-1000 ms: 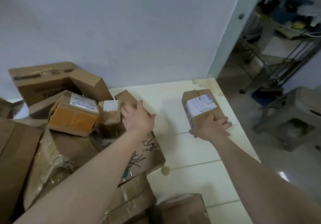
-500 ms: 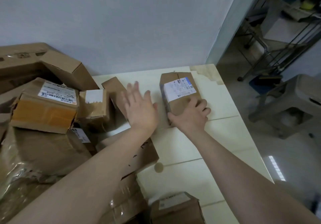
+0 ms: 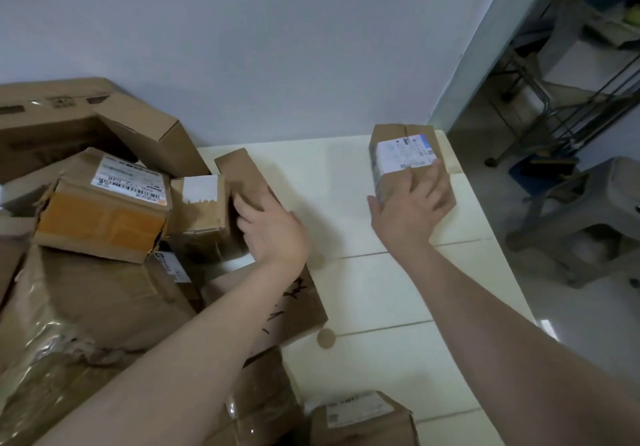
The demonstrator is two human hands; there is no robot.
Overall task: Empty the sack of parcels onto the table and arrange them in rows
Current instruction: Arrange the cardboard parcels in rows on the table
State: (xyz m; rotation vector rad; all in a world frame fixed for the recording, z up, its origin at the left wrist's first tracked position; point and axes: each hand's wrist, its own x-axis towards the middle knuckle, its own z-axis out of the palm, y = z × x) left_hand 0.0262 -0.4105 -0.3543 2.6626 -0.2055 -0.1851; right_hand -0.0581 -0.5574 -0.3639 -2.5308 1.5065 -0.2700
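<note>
A heap of brown cardboard parcels covers the left half of the cream table [image 3: 381, 359]. My left hand [image 3: 273, 227] grips a narrow plain brown parcel [image 3: 239, 175] at the heap's right edge, fingers curled over its near end. My right hand [image 3: 412, 206] rests with spread fingers on a small brown parcel with a white and blue label [image 3: 401, 154], which lies near the table's far right corner, thumb against its left side.
An orange-taped box with a white label [image 3: 104, 213] and a small box with a blank white sticker [image 3: 199, 203] sit left of my left hand. A flat parcel with black handwriting [image 3: 298, 310] lies under my left forearm. Beyond the table's right edge stands a grey stool [image 3: 588, 224].
My right hand has slid the labelled parcel away from the left hand, toward the table's far right corner. My left hand dropped from spread fingers onto the narrow brown parcel and took hold.
</note>
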